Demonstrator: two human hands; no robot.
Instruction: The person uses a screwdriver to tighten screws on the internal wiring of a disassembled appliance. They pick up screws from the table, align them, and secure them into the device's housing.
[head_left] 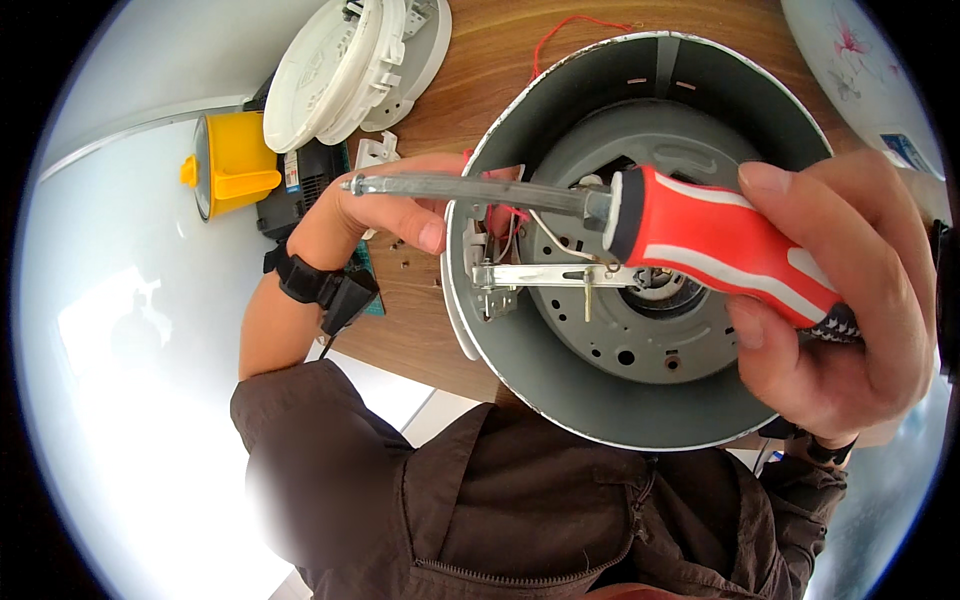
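Note:
A round metal appliance housing (585, 412) lies with its open side toward me, grey inside. Within it are a perforated round plate (640, 355), a metal bracket (550, 275) and thin wires (545, 235). My right hand (870, 290) is wrapped round the red and white handle of a screwdriver (690, 230). Its long shaft points left across the housing, the tip above my left wrist. My left hand (385, 205) grips the housing's left wall, thumb outside. Some of its fingers show inside the wall beside red wires; the rest are hidden.
White round plastic lid parts (325, 85) stand at the far left, near a yellow container (240, 170) and a black device (300, 190). Small screws (404, 264) and a green circuit board (370, 285) lie by my left wrist. A flower-printed white object (850, 65) is at the far right.

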